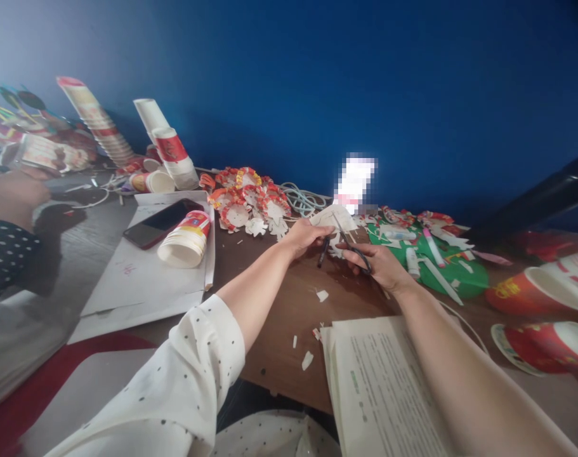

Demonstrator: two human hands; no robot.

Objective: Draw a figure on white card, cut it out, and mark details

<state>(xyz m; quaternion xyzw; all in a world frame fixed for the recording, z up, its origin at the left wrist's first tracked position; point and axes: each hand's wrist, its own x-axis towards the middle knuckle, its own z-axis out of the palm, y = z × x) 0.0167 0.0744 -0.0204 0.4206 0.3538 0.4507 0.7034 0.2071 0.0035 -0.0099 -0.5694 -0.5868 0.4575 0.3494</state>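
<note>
The white paper piece (344, 218) is held above the brown tabletop (286, 336), on the side toward the blue wall (250, 82), pinched in the fingers of the left hand (308, 235). The right hand (379, 263) is closed around the dark-handled scissors (365, 259), whose blades reach the paper. Between the forearms, bare wood with a few paper scraps (321, 295) runs to the front edge. Cut cups (250, 200) heaped beyond the left wrist, a cluttered green sheet (472, 279) beside the right hand, and printed pages (374, 381) below the right forearm hem this space in.
</note>
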